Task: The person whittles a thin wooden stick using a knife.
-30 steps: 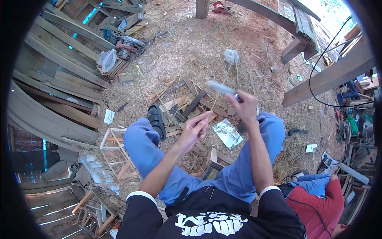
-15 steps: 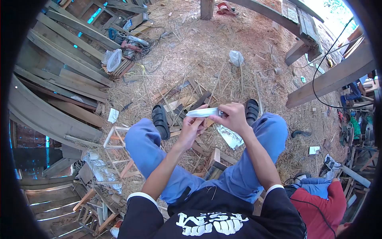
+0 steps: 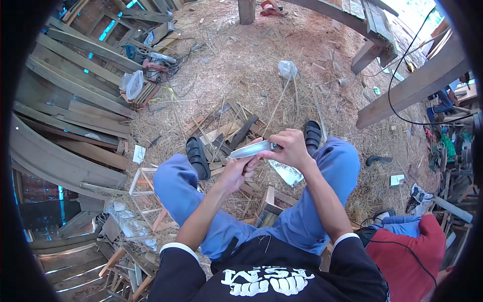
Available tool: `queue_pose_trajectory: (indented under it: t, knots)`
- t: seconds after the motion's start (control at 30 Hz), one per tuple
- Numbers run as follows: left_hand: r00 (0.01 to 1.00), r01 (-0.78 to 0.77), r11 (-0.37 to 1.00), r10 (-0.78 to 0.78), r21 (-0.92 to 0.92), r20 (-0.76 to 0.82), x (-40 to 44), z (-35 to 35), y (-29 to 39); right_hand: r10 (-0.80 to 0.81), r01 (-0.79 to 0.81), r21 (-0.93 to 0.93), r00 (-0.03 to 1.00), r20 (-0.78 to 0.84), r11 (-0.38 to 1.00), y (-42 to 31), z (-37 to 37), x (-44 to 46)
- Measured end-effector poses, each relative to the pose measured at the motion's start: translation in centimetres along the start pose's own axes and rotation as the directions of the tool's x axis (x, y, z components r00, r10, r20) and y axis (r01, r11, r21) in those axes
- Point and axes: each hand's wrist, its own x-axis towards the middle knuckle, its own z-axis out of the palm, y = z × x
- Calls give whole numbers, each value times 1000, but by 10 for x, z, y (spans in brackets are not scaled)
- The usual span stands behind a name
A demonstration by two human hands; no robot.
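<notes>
My right hand (image 3: 292, 147) is closed around the dark handle of a knife (image 3: 250, 150), held over the gap between my knees. Its broad, shiny blade points left and slightly down in the head view. My left hand (image 3: 234, 174) is closed just below the blade, with the thumb close to its underside. The left fingers are curled in, and whatever lies inside them is hidden. Below both hands, a short wooden block (image 3: 274, 197) stands between my thighs.
Wood offcuts (image 3: 244, 130) and a pale sheet (image 3: 287, 172) lie on the straw-strewn ground. Timber planks (image 3: 80, 75) lean at the left, near a power saw (image 3: 160, 63). A small wooden frame (image 3: 142, 182) is beside my left knee. A person in a red shirt (image 3: 402, 254) sits at the lower right.
The knife has tilted, its tip lower and its blade face turned more toward the camera. My left hand has shifted slightly down and left. The whole view has moved a little.
</notes>
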Motion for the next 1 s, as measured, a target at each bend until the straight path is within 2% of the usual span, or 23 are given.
queue_pose_trajectory:
  t: [0.17,0.27,0.37,0.4,0.5,0.63,0.67,0.77,0.8,1.0]
  knots:
    - [999,3,1000,-3,-6,50,2,-3,-2,4,-4,-15,1000,6,1000,2,-3,0]
    - [998,-49,998,50,33,-25,4,1,1,11,-11,-33,1000,-14,999,0,-2,7]
    - [992,-102,995,102,-2,-76,7,-12,3,44,-52,-63,991,-126,997,5,5,17]
    - [989,-147,989,147,21,2,1,-10,10,183,-182,22,960,-211,983,7,6,23]
    - [991,-137,989,137,57,4,-12,-13,3,446,-448,41,870,-210,893,23,-11,38]
    - [955,-288,953,293,98,-39,0,-20,12,254,-262,-43,958,-134,964,11,-3,33]
    - [945,-319,946,322,54,-53,1,-19,13,211,-216,-50,972,-100,975,3,0,29]
    - [954,-292,954,296,74,-44,11,-35,1,85,-80,66,994,-64,995,-5,22,18]
    - [953,-283,957,288,60,-93,1,-14,11,59,-59,25,998,5,998,-4,25,16]
    - [957,-262,961,270,85,-105,-1,-21,9,61,-63,96,998,22,993,-6,32,19]
